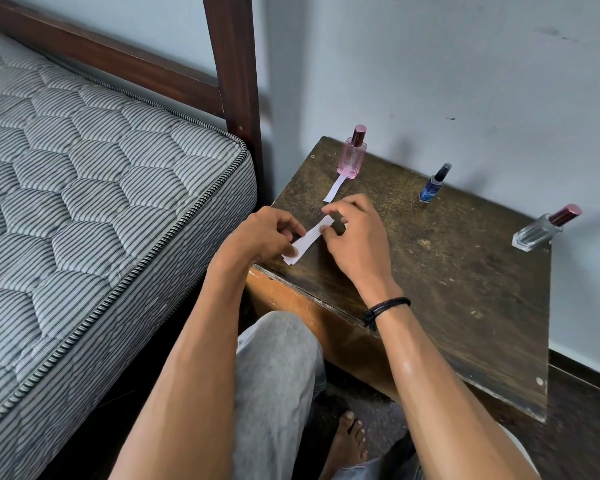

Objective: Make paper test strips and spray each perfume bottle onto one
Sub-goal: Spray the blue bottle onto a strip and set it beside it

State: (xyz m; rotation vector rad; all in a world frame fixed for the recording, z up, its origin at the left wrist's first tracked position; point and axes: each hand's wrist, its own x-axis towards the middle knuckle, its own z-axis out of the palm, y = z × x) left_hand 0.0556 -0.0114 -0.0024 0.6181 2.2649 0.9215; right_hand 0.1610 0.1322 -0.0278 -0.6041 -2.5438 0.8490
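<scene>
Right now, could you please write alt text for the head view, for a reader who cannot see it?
The left hand and right hand pinch a white paper piece over a dark wooden table. A white paper strip lies before a pink glass perfume bottle; a small blue bottle and clear glass bottle stand rightward.

The wooden table (465,289) bears a pink bottle (352,157), blue bottle (432,187), clear bottle (537,232) and paper strip (335,188).

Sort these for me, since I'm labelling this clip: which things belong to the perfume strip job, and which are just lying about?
Job: paper piece, pinched by left hand and right hand; loose strip before the pink bottle; blue bottle; clear bottle.
Lying about: mattress; bed frame; wristband on the right wrist.
</scene>
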